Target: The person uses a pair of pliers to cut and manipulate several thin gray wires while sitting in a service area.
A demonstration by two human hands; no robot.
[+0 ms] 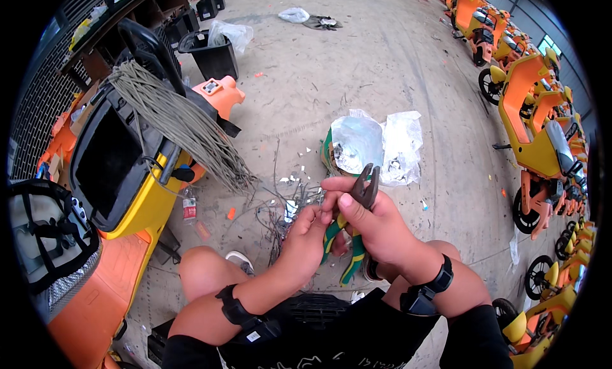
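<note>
In front of my knees, my right hand (384,227) is wrapped round a pair of pliers (366,191). Their dark jaws point up and away from me, slightly apart, and the green and yellow handles hang below my palm. Close against it, my left hand (303,235) has its fingers pinched together, the tips meeting my right fingers. Whatever lies between those left fingertips is hidden or too thin to make out. Just beyond my hands sits a green-sided container (357,142) lined with clear plastic. Loose wire scraps (277,219) litter the floor by my left hand.
A bundle of grey cables (175,120) drapes over a yellow and orange scooter (143,203) at left. A mesh-sided bag (54,241) rests on that scooter. Farther off stands a black bin (213,58). Rows of scooters (535,126) line the right. A plastic bottle (189,208) is nearby.
</note>
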